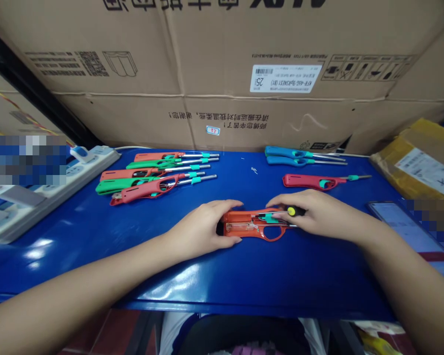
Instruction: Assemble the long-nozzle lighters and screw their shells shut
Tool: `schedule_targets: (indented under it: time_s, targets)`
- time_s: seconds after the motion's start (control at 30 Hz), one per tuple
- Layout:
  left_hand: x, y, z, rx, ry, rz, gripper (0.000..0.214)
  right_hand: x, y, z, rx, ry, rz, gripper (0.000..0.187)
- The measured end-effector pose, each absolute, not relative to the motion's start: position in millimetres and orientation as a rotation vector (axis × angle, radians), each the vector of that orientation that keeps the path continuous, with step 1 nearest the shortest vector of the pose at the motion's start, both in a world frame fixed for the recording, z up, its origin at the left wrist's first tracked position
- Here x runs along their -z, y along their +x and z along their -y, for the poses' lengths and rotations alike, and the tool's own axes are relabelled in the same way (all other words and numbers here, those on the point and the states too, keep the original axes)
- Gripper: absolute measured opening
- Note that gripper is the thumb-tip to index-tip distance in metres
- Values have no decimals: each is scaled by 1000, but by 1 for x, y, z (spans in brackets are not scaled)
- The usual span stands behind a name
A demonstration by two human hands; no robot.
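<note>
An orange lighter body [252, 226] lies open on the blue table [244, 276], its inner parts showing. My left hand [203, 228] is closed around its left end and holds it down. My right hand [318, 213] is closed on a screwdriver [293, 211] with a black and yellow handle, whose tip points left into the lighter near its teal trigger.
Several red and green long-nosed lighters [151, 175] lie at the back left, two blue ones [299, 156] and a red one [318, 181] at the back right. A white power strip [77, 167] sits far left, a phone [403, 227] right. A large cardboard box [222, 74] walls the back.
</note>
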State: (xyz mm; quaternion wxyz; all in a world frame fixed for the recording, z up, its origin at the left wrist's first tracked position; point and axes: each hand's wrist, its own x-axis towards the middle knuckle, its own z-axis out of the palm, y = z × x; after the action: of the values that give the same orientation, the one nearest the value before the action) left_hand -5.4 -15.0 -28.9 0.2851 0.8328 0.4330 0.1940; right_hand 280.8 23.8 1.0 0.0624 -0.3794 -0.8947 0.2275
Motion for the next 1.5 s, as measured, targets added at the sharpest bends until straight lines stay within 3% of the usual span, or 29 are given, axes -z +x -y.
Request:
schedule_targets:
  time_s: [0.13,0.33,0.4,0.63,0.93,1.13,1.5]
  targets:
    - [32,-7,13,-543,2170,-1131,78,9,278,-26,-388,-1271,2669,19]
    - [32,-11,13,-564,2260,-1161,89,14,273,-25,-267,-1355,2651,13]
    - [30,-11,13,-571,2314,-1158,84,15,272,-26,-216,-1341,2639,13]
    - [31,-9,12,-541,2433,-1064,33,20,269,-27,-147,-1419,2565,19]
    - [35,-9,8,-495,2464,-1029,35,22,264,-24,-220,-1404,2464,7]
    - [35,-8,9,-496,2459,-1010,33,16,258,-13,-370,-1302,2555,9]
    - [36,-6,12,-505,2457,-1055,32,11,248,-6,-235,-1444,2697,9]
